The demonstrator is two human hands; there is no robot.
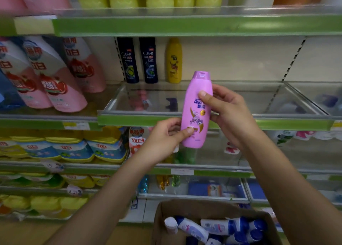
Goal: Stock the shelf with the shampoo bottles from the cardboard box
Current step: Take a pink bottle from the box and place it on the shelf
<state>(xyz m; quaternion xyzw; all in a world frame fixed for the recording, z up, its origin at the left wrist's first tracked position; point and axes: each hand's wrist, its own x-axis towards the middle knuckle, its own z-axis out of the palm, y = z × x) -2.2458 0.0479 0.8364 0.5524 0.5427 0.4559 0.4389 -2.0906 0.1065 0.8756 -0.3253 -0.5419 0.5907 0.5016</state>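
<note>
standing upright in mid-air, the pink shampoo bottle [197, 111] is gripped low by the left hand [166, 139] and higher by the right hand [229, 113], thumbs across its label. beyond the hands lies the clear-fronted shelf [203, 122], with two dark bottles [137, 59] and a yellow bottle [174, 60] at its back. below the forearms sits the cardboard box [212, 209] of white-and-blue bottles [218, 228].

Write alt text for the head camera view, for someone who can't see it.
Both hands hold a purple shampoo bottle upright in front of a shelf, left hand at its base, right hand at its middle. Two dark bottles and a yellow bottle stand at the shelf's back; below, a cardboard box holds white-and-blue bottles.
</note>
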